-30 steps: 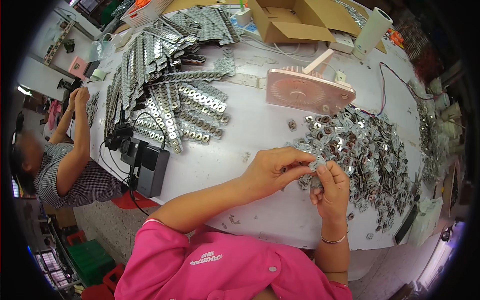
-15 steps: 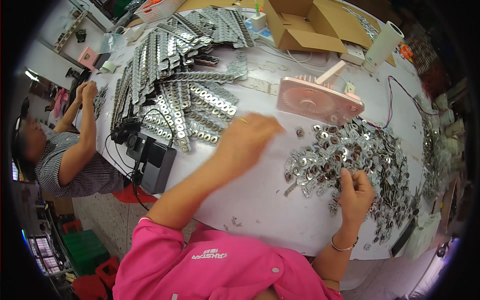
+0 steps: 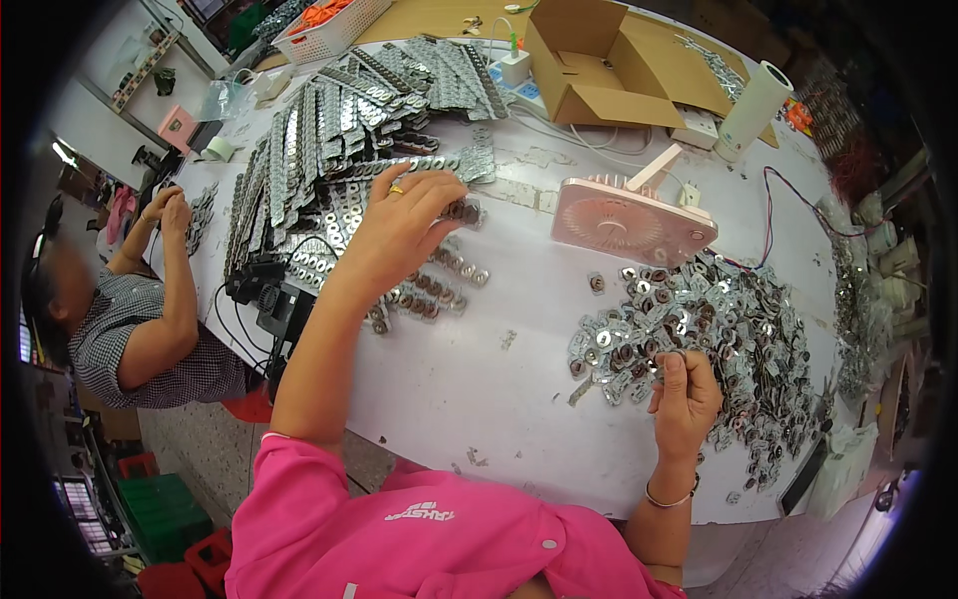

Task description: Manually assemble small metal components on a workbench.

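My left hand (image 3: 404, 230), with a ring on one finger, reaches over the front of a large stack of metal strips (image 3: 309, 130). Its fingers and thumb close round the end of one strip (image 3: 465, 212), set with a row of round pieces; more strip ends fan out beneath the wrist. On the right, my right hand (image 3: 687, 401) pinches thumb and fingertips together at the near edge of a heap of small loose metal pieces (image 3: 758, 349). Whatever lies in that pinch is too small and hidden against the heap to make out.
A pink fan (image 3: 629, 222) stands behind the heap. Farther back are an open cardboard box (image 3: 599, 75), a white roll (image 3: 755, 110) and a white basket (image 3: 334, 30). A dark device with cables (image 3: 269, 299) sits at the left edge, where another person (image 3: 140, 309) works.
My left hand has swung left and away from me, from bare table onto the strips. My right hand has shifted slightly left and nearer, still pinched by the heap. Front strip ends sit differently.
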Motion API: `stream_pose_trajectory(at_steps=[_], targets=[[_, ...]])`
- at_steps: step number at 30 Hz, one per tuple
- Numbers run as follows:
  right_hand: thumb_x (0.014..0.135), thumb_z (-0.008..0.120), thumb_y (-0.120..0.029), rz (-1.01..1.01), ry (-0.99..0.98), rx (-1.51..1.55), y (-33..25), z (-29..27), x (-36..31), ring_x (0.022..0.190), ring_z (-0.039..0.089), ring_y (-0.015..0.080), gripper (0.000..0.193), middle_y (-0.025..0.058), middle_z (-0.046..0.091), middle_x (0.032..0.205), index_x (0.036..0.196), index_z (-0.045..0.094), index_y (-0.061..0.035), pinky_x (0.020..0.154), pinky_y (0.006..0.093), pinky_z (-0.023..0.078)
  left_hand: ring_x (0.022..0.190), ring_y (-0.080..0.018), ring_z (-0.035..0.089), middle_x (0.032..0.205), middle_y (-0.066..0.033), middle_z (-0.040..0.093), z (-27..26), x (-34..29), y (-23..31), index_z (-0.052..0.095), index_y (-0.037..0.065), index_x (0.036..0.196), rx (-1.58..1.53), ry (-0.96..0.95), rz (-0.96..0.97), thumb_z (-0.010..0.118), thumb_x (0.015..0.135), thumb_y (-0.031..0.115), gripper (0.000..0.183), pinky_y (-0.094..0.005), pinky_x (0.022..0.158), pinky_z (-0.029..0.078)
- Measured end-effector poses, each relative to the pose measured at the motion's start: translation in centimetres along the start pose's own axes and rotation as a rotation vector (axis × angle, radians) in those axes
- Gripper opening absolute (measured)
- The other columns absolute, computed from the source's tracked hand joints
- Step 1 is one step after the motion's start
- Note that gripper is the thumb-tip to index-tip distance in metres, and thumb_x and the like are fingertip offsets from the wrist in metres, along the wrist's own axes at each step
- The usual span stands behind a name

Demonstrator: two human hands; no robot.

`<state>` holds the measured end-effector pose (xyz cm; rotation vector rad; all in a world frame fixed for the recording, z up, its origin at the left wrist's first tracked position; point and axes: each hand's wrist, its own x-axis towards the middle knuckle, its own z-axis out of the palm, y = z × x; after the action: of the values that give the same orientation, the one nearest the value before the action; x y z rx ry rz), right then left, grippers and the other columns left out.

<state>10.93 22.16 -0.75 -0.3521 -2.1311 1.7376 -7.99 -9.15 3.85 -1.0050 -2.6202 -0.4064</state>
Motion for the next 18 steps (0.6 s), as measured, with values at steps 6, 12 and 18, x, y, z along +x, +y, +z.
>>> stream_pose_trajectory(at_steps=[6, 12, 18], targets=[[0.098, 0.062, -0.018, 0.072, -0.014, 0.095, -0.3, 0.7, -0.4, 0.050, 0.049, 0.0033, 0.019, 0.0015, 0.060, 0.073, 0.091, 0.064, -0.0003, 0.044, 0.0182, 0.039, 0.125, -0.0211, 0.052, 0.122, -0.0033, 0.062, 2.1, -0.2, 1.2, 0.059, 0.013, 0.122, 0.089, -0.156, 0.048, 0.069, 0.082, 0.008, 0.041, -0.0479, 0.114, 0.026], [0.099, 0.061, -0.018, 0.094, -0.008, 0.138, -0.3, 1.0, -0.6, 0.051, 0.050, 0.0039, 0.020, 0.0021, 0.060, 0.075, 0.092, 0.063, 0.0000, 0.045, 0.0181, 0.039, 0.092, -0.0206, 0.062, 0.101, -0.0110, 0.066, 1.5, 0.7, -0.2, 0.057, 0.001, 0.125, -0.402, 0.641, -0.046, 0.045, 0.096, -0.004, 0.032, -0.0323, 0.090, 0.048], [0.100, 0.057, -0.017, 0.108, -0.011, 0.164, -1.6, 0.7, -0.8, 0.053, 0.051, 0.0041, 0.019, 0.0011, 0.061, 0.077, 0.092, 0.063, -0.0011, 0.046, 0.0196, 0.041, 0.083, -0.0179, 0.059, 0.094, -0.0110, 0.064, -1.3, 2.7, 4.5, 0.059, -0.003, 0.119, -0.484, 0.616, 0.184, 0.043, 0.095, -0.002, 0.029, -0.0317, 0.080, 0.048]])
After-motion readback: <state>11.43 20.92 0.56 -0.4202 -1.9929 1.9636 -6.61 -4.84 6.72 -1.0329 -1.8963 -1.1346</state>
